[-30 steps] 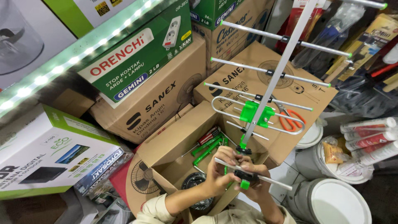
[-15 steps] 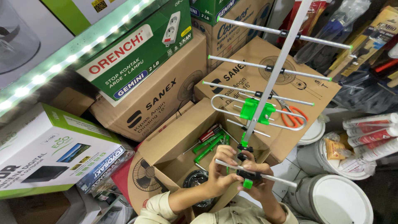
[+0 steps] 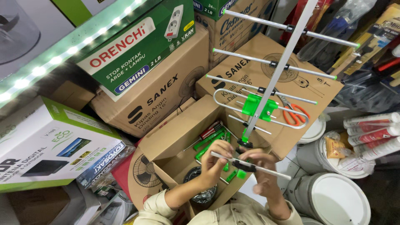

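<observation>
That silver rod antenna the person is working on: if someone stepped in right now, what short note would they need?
Left hand: pinching one end of the thin silver crossbar rod.
Right hand: fingers at the rod's black centre clamp.
Silver aluminium antenna boom rises from the hands, over the open brown cardboard box.
Done: four straight rods, loop and green plastic bracket sit on the boom.
Left: this lowest rod looks unsecured.

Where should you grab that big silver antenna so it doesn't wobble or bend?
Probably the thick centre boom of the antenna, just above the green bracket, coming from the side between two cross rods. The boom looks stiff; the thin rods and wire loop look bendy. Both hands, left hand and right hand, grip its bottom end.
</observation>
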